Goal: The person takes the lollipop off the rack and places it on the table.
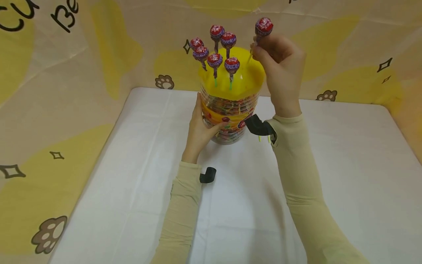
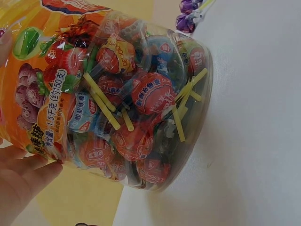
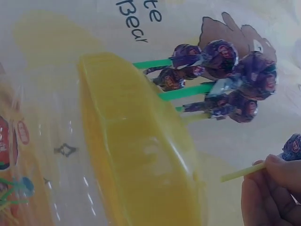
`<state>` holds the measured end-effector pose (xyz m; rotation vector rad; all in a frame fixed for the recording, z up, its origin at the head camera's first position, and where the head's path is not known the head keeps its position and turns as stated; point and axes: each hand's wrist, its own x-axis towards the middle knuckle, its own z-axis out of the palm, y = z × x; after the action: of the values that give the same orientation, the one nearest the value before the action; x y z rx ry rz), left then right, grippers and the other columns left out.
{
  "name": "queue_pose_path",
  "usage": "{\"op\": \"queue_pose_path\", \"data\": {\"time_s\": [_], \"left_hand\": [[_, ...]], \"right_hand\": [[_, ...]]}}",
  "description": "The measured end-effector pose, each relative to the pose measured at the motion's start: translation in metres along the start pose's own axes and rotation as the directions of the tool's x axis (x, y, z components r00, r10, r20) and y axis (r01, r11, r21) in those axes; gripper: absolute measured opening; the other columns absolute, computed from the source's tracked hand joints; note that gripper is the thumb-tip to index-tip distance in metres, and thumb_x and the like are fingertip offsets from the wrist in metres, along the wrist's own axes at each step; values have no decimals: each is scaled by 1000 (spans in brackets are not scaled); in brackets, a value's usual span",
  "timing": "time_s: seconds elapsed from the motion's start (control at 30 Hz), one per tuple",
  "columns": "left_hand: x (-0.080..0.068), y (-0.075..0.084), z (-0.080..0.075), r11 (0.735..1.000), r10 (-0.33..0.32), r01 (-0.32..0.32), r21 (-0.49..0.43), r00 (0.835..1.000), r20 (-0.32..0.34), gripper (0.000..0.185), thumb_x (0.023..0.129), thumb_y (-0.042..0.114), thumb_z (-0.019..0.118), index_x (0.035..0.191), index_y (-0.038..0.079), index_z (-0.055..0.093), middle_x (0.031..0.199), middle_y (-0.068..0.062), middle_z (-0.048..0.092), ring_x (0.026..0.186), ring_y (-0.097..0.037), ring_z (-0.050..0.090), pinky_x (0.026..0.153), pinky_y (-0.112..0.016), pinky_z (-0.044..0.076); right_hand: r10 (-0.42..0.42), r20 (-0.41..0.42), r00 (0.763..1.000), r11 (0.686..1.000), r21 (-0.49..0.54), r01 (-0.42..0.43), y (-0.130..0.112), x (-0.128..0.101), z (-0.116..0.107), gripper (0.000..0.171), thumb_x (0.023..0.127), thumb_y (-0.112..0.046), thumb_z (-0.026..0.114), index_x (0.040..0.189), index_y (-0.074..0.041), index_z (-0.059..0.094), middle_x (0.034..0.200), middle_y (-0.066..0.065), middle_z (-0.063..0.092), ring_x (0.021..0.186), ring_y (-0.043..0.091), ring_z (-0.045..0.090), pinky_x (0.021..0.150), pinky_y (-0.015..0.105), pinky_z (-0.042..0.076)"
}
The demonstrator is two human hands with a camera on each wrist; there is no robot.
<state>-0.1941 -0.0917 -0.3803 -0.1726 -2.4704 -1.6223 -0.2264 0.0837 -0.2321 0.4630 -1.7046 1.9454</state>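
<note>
A clear ribbed jar filled with wrapped lollipops stands on the table, topped by a domed yellow lid. Several purple-and-red wrapped lollipops stand upright in the lid on green and yellow sticks. My left hand holds the jar's left side, thumb across the front over the orange label. Over the right part of the lid, my right hand pinches one lollipop, candy up. In the right wrist view its yellow stick points toward the lid, its end apart from it.
Two yellow sticks show on the table right of the jar, partly behind the right wrist's black camera mount. Purple wrapped lollipops lie there in the left wrist view. A printed cloth backdrop rises behind the white table.
</note>
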Motion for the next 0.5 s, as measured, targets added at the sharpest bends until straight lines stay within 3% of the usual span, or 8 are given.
{"op": "queue_pose_path", "data": {"time_s": [0.17, 0.5], "left_hand": [[0, 0, 0, 1000, -2, 2, -6, 1000, -3, 106, 79, 34, 76, 153, 18, 1, 157, -4, 15, 141, -21, 19, 113, -45, 21], [-1, 0, 1, 1000, 13, -13, 1, 1000, -9, 108, 79, 34, 77, 153, 20, 0, 157, -3, 14, 142, -21, 18, 113, -44, 22]], "right_hand": [[23, -18, 1000, 999, 48, -22, -5, -10, -8, 9, 83, 8, 66, 89, 4, 72, 87, 13, 67, 83, 23, 63, 82, 27, 53], [66, -42, 997, 997, 44, -64, -1, -31, -34, 9, 82, 7, 67, 90, 5, 72, 89, 13, 68, 79, 24, 61, 81, 27, 54]]}}
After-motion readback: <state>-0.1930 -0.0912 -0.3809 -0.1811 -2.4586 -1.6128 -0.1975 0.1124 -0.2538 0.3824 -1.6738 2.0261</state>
